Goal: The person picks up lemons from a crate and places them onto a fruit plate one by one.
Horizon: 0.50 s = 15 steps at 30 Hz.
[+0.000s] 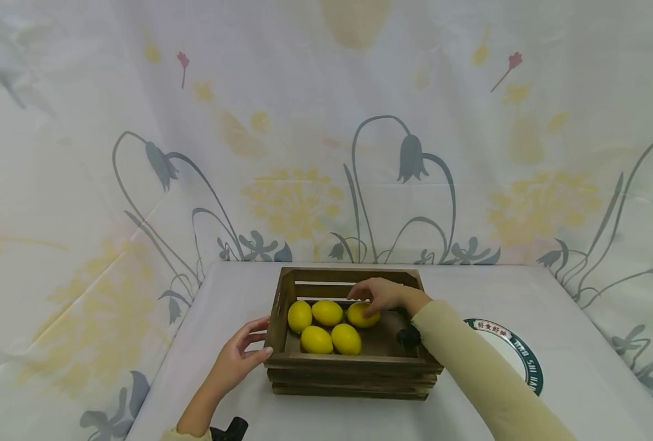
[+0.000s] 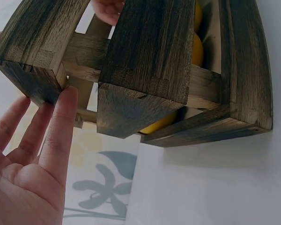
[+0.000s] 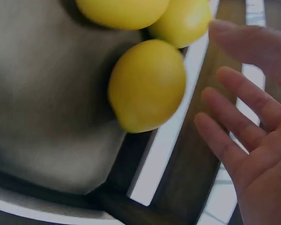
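Several yellow lemons [image 1: 346, 339] lie in the left part of a brown wooden crate [image 1: 354, 361] with slatted sides. My left hand [image 1: 241, 358] is at the crate's left side, its fairly straight fingers [image 2: 58, 126] touching the wood by a corner. Inside the crate, my right hand [image 1: 384, 295] is over the back lemon on the right [image 1: 359, 315]. In the right wrist view its fingers are spread beside the slats, with nothing held. The thumb tip lies close to one lemon [image 3: 187, 21]; I cannot tell whether they touch. Another lemon [image 3: 147, 86] rests apart from the fingers.
A white plate with a green lettered rim [image 1: 532, 361] sits right of the crate, partly hidden by the right sleeve [image 1: 470, 361]. A white cloth covers the table [image 1: 216, 294]. Behind it hangs a flower-patterned curtain [image 1: 304, 122].
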Tool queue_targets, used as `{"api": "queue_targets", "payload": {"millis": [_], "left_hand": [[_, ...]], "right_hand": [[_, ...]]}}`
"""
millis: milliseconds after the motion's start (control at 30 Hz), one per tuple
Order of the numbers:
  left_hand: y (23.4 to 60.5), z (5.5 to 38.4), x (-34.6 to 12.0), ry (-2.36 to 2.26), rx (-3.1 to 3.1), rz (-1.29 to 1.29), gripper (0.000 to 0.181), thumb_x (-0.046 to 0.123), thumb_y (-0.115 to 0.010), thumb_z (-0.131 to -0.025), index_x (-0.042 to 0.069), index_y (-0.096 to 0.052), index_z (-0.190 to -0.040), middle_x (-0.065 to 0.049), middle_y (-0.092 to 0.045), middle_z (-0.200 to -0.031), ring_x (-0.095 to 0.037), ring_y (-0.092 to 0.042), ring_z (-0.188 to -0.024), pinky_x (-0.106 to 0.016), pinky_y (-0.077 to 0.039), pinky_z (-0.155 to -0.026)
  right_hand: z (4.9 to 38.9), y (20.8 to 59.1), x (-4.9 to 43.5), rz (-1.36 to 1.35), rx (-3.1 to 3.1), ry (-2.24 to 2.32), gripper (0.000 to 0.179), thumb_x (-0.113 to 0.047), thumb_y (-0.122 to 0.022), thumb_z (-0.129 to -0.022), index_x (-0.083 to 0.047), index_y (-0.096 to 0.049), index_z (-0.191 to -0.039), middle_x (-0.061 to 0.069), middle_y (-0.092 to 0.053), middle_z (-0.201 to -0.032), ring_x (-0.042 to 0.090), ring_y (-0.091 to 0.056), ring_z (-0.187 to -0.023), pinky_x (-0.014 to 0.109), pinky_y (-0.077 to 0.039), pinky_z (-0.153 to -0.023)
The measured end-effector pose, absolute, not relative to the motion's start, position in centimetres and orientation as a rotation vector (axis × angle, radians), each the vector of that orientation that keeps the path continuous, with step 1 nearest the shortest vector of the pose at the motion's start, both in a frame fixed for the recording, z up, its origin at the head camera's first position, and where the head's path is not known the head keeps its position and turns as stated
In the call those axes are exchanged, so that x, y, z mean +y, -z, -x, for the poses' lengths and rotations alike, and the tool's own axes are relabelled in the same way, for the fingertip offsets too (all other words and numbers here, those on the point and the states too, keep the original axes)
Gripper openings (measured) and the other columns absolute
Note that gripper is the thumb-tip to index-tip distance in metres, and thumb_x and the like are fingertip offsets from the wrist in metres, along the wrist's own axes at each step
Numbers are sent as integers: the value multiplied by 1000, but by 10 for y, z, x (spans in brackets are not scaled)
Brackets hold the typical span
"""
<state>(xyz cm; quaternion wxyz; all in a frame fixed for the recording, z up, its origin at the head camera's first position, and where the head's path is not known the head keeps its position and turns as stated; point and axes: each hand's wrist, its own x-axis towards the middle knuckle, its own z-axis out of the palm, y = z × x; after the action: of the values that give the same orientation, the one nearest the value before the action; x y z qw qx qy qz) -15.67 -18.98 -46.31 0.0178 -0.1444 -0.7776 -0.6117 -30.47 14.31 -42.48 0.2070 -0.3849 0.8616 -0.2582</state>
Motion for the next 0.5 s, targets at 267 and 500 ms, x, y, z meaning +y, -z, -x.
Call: {"api": "queue_targets", "payload": {"millis": [267,500], "left_hand": [[463,157,-190,1914,-2402,448,50,5,-65,-86,0,-46,-133,-19,-46,-131,-34,-48,-112,-26,-50,-81],[463,157,-191,1915,-2389,487,50,5,-65,-86,0,-46,-132,-20,-46,-131,-35,-48,-112,-26,-50,-82]], "right_hand": [[304,433,134,991,2448,451,47,5,-69,-76,-2,-58,-121,12,-54,-121,33,-49,-111,41,-42,-93],[298,443,124,917,2452,264,46,4,-73,-73,-15,-61,-114,6,-50,-113,24,-48,-108,38,-42,-90]]}}
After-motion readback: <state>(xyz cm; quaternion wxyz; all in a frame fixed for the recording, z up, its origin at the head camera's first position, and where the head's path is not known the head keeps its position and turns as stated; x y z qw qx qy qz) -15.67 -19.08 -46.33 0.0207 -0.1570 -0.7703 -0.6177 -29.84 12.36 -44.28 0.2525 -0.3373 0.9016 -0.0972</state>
